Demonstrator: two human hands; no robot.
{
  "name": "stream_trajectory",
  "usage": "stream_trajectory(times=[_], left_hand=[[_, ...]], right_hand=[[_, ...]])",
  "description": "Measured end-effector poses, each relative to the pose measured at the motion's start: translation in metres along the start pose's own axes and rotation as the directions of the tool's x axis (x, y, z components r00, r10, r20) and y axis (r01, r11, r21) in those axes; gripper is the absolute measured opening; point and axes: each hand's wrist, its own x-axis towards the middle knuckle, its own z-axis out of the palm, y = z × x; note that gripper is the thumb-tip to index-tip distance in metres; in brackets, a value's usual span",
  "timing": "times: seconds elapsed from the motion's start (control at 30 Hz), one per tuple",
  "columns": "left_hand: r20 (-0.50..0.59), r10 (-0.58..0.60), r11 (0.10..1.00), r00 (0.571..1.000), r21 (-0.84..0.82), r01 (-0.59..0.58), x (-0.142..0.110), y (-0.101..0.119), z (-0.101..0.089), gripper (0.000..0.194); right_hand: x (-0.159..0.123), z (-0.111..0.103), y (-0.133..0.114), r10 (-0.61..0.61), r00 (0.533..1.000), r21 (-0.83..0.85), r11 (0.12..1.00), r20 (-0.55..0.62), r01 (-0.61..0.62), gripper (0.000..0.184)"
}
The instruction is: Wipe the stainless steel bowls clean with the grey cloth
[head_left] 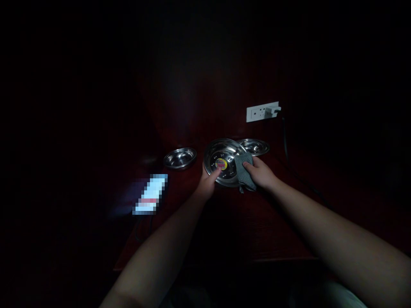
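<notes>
A shiny steel plate with a round yellow and pink sticker in its middle is held tilted above a dark red table. My left hand grips its lower left rim, thumb on the inside near the sticker. My right hand presses a grey cloth against the plate's right rim.
A second steel plate lies on the table to the left, a third behind on the right. A lit phone lies at the left. A white wall socket holds a plug with a dark cable. The surroundings are dark.
</notes>
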Motion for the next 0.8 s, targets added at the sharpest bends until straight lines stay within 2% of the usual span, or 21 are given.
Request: stream_trajectory(times=[0.27, 0.8], left_hand=[[0.037, -0.031, 1.0, 0.999, 0.008, 0.031, -0.0014, -0.0016, -0.0018, 0.07], [0.025, -0.073, 0.997, 0.997, -0.008, 0.074, -0.0028, -0.0004, 0.0011, 0.07]], right_hand=[[-0.0005, -0.0024, -0.0022, 0.017, 1.0, -0.027, 0.999, -0.006, -0.017, 0.029], [-0.0023, -0.0017, -0.0058, 0.044, 0.999, 0.018, 0.999, -0.004, -0.044, 0.03]])
